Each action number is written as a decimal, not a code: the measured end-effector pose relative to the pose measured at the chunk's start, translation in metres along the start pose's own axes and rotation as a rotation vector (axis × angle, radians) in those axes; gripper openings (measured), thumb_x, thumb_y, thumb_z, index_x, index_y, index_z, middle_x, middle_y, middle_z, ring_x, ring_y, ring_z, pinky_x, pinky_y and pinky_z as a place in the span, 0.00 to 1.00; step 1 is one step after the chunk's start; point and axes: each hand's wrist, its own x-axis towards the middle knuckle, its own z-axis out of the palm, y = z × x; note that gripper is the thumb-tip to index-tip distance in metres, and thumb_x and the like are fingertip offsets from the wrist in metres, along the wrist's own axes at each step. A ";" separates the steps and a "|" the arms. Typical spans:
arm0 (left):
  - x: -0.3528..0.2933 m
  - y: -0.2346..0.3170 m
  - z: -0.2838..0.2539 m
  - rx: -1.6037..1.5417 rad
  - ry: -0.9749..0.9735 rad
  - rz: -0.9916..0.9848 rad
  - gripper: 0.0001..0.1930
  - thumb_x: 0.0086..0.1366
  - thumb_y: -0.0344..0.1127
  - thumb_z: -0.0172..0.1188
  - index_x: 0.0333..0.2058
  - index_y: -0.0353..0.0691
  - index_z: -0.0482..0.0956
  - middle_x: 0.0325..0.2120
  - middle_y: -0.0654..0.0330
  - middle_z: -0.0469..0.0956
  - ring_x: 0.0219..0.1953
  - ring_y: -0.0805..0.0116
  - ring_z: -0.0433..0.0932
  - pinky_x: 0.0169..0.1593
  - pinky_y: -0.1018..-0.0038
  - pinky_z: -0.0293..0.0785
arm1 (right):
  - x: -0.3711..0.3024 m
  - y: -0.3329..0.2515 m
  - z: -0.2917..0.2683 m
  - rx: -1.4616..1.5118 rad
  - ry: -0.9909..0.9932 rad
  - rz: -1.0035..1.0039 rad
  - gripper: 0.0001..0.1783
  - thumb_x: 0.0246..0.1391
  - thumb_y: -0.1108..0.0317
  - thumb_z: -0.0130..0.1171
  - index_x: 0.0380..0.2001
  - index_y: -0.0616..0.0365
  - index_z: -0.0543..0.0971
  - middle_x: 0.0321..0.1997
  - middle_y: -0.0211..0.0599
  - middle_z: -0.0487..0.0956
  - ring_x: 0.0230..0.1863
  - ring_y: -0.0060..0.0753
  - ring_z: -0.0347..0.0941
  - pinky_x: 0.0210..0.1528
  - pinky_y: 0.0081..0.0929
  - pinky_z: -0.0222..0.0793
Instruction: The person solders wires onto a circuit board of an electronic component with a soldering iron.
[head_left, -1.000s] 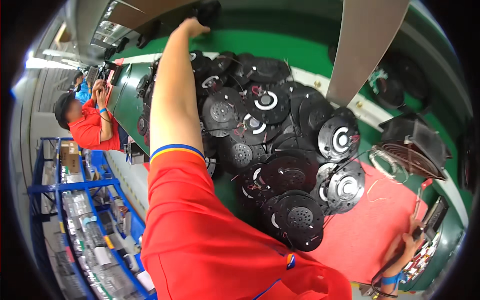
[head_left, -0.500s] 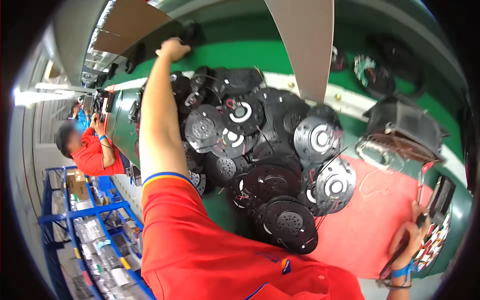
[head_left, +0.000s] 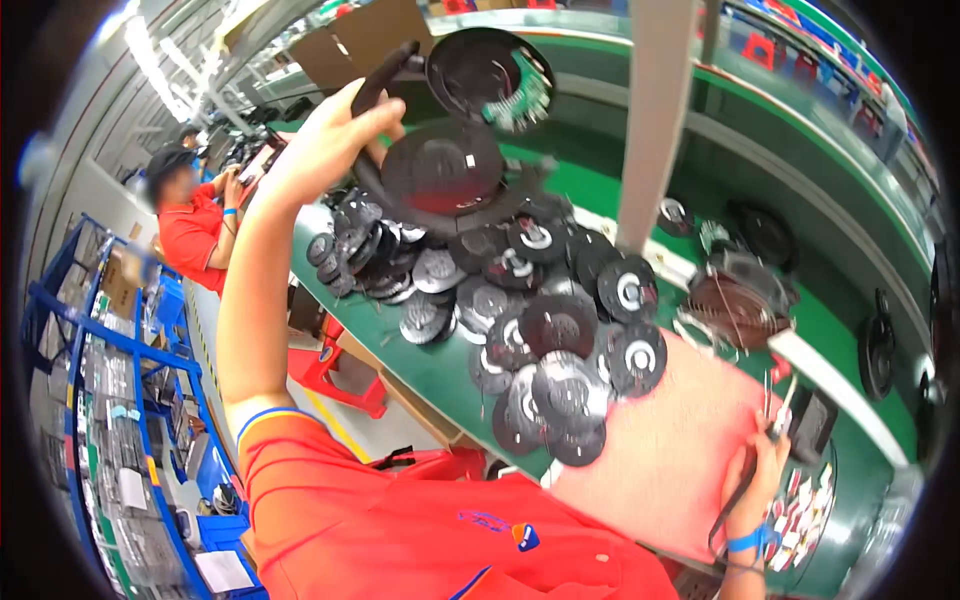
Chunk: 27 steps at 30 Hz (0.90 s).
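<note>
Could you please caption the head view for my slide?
Left hand lifts a black fan above piled fans; right hand holds a tool.

Pile of black fan parts (head_left: pixel 520 320) covers middle of green bench (head_left: pixel 430 370). Grey post (head_left: pixel 650 120) stands right behind pile. Pink mat (head_left: pixel 670 450) mostly bare, room for hand. Wire fan guard (head_left: pixel 740 300) sits past mat's far edge.

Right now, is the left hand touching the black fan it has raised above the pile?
Touching. The head view shows the left hand with its fingers wrapped over the rim of the black fan, lifted above the pile of fans.
</note>
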 end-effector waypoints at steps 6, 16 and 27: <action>-0.110 0.073 0.126 -0.372 -0.621 -0.205 0.12 0.63 0.35 0.52 0.42 0.34 0.66 0.28 0.59 0.76 0.24 0.74 0.75 0.29 0.76 0.74 | 0.002 0.009 0.001 0.023 0.076 -0.083 0.17 0.44 0.86 0.53 0.38 0.60 0.70 0.49 0.48 0.76 0.50 0.50 0.69 0.57 0.38 0.60; -0.195 0.081 0.238 -0.052 -0.410 0.316 0.22 0.57 0.31 0.58 0.50 0.35 0.66 0.44 0.46 0.68 0.47 0.48 0.71 0.45 0.64 0.72 | -0.049 -0.006 -0.037 0.205 0.179 -0.021 0.13 0.47 0.84 0.53 0.37 0.61 0.69 0.51 0.48 0.76 0.46 0.33 0.74 0.46 0.24 0.66; -0.138 0.106 0.320 0.002 -0.524 0.684 0.09 0.55 0.34 0.58 0.28 0.32 0.78 0.40 0.47 0.72 0.47 0.51 0.68 0.52 0.62 0.65 | -0.079 -0.051 -0.024 0.359 0.060 -0.052 0.21 0.41 0.82 0.60 0.40 0.58 0.68 0.52 0.52 0.74 0.52 0.47 0.71 0.55 0.35 0.63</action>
